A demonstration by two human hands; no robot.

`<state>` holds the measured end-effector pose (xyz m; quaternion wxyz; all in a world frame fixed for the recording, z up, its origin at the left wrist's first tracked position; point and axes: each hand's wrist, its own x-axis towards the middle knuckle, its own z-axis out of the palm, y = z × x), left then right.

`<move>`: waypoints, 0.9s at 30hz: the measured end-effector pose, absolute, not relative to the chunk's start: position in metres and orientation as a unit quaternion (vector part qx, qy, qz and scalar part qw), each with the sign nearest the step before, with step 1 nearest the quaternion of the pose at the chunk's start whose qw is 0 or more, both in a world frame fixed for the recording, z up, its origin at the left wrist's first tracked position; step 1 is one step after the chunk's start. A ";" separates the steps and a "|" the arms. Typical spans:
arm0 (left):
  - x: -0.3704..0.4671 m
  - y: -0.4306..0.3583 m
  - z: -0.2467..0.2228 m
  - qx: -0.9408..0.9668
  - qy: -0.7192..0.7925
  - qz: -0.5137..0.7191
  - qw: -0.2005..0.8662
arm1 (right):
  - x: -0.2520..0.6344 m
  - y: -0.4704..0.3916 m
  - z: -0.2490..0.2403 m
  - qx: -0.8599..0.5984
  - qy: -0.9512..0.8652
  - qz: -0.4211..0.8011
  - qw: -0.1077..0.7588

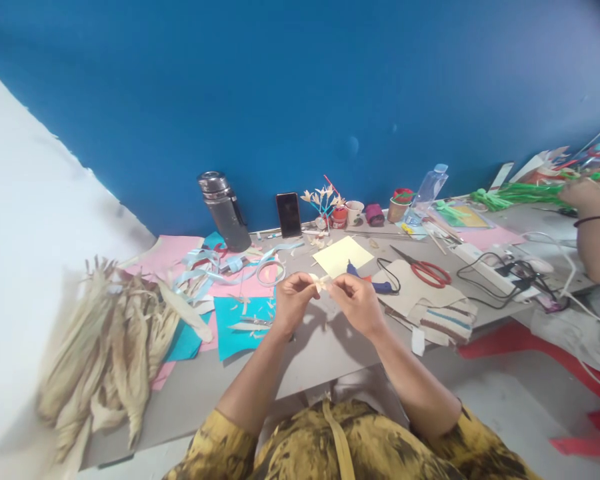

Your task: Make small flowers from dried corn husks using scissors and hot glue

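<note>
A small pale piece of corn husk (321, 283) is pinched between my two hands above the table. My left hand (291, 301) grips its left end with thumb and forefinger, and my right hand (359, 304) pinches the right end. Fingertips cover part of the piece, so its full shape is hidden. Just behind my right hand lies a blue glue gun (380, 287), beside a yellow paper sheet (341, 257). To the left of my left hand, husk scraps and a small metal tool lie on a blue sheet (235, 340). Pale flowers on blue stems (324, 203) stand farther back.
Dried corn husks (123, 347) are heaped at left. A thermos (225, 212) and phone (289, 215) stand by the wall. Red-handled scissors (427, 272), a striped cloth (443, 320) and a power strip (495, 270) lie right. Another person's hand (587, 197) holds green strands.
</note>
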<state>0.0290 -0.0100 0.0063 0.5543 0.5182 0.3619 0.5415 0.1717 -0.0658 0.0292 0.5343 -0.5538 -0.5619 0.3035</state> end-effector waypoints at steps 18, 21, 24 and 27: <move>0.029 -0.013 0.009 0.545 0.381 0.505 0.550 | 0.182 -0.064 0.037 -0.561 -0.590 0.302 0.496; 0.030 -0.015 0.011 0.556 0.374 0.506 0.543 | 0.180 -0.063 0.038 -0.572 -0.577 0.309 0.494; 0.030 -0.015 0.009 0.570 0.365 0.503 0.538 | 0.177 -0.061 0.037 -0.576 -0.548 0.327 0.511; 0.029 -0.013 0.005 0.571 0.372 0.495 0.538 | 0.178 -0.059 0.035 -0.571 -0.531 0.343 0.524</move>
